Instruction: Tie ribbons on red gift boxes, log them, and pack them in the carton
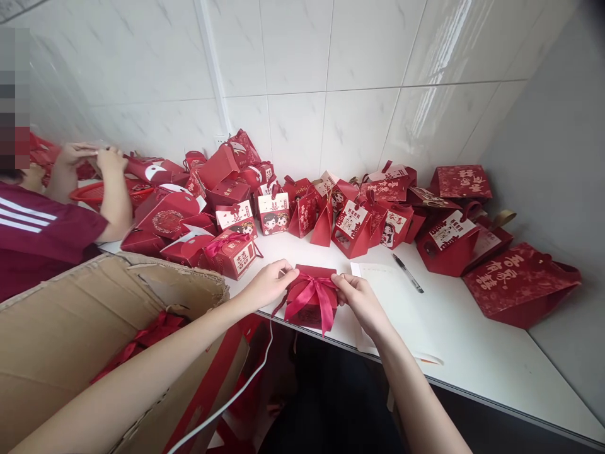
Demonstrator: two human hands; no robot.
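A small dark-red gift box [309,315] sits at the table's front edge, right in front of me. Across its top lies a pink-red ribbon bow [317,290] with two tails hanging down the near side. My left hand [276,280] pinches the bow at its left end, thumb and forefinger together. At the right end, my right hand [354,295] has its thumb and fingers closed on the same ribbon. Under my right hand lies a sheet of white paper [397,309].
Red gift boxes [352,227] crowd the back of the table along the tiled wall. A black pen [408,273] rests on the paper. An open cardboard carton [61,321] stands at my left, red ribbon inside. Further left, a person's hands [111,161] work above a red basket [89,192].
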